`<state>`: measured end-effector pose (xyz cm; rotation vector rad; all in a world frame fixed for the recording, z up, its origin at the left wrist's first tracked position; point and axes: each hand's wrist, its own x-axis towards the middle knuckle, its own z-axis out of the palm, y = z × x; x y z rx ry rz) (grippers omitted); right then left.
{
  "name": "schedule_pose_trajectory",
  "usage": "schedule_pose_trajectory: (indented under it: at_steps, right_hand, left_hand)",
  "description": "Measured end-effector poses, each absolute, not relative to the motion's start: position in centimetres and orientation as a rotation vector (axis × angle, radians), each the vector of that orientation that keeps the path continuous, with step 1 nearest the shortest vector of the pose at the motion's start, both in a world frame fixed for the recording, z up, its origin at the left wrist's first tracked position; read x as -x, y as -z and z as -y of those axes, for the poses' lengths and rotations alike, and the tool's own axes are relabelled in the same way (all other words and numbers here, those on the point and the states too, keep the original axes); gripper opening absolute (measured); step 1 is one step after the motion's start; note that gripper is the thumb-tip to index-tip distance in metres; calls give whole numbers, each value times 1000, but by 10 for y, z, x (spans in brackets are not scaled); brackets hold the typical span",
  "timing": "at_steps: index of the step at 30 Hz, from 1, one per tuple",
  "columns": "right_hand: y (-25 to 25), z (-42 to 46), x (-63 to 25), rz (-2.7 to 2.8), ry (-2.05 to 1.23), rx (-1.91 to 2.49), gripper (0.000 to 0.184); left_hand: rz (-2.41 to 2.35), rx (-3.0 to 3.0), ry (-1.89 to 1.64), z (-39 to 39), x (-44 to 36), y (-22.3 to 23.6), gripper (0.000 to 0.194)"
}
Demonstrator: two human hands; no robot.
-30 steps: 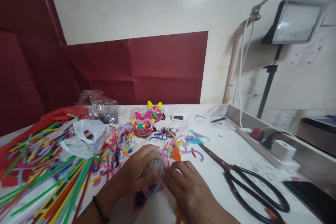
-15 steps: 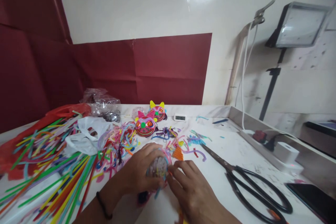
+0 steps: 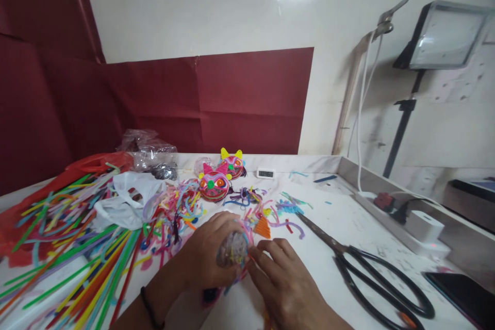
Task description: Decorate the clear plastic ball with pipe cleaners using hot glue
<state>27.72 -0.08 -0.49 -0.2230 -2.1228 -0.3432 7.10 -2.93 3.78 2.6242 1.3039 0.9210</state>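
My left hand [image 3: 211, 250] is wrapped round a clear ball [image 3: 234, 248] rimmed with pink and blue pipe cleaners. The fingers lie over its top and the thumb presses from below. At the ball's right edge my right hand [image 3: 279, 276] pinches with thumb and forefinger; what sits between those fingertips is too small to make out. Beyond the ball stand two finished-looking animal faces, one with pink ears [image 3: 214, 184] and one with yellow ears [image 3: 232, 163]. A corrugated orange piece [image 3: 262, 227] lies just past my right fingers.
Long coloured pipe cleaners [image 3: 104, 273] spread over the left side, beside a white plastic bag [image 3: 127, 201] and a red bag [image 3: 88, 166]. Large black scissors [image 3: 342, 248] lie at right, near a phone [image 3: 462, 294] and a power strip [image 3: 410, 232]. A small digital display [image 3: 265, 173] stands behind.
The ball has turned slightly in my left hand, showing more of its clear face. My right hand stays pinched at its edge. The view has shifted very slightly.
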Motion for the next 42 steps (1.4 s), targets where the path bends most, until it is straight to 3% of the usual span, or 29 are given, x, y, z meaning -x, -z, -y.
schedule_pose_trajectory:
  at_steps: [10, 28, 36, 42]
  right_hand:
    - [2, 3, -276, 2128, 358, 252, 45]
    - [-2, -1, -269, 2001, 426, 238, 38]
    - [0, -5, -263, 1900, 485, 208, 37]
    - [5, -7, -258, 1894, 436, 249, 29]
  left_hand:
    - [-1359, -2606, -967, 30, -73, -35, 44]
    - [-1368, -2693, -1031, 27, -74, -32, 43]
    - [-1392, -2738, -1073, 22, -63, -19, 77]
    - [-1389, -2663, -976, 24, -62, -18, 74]
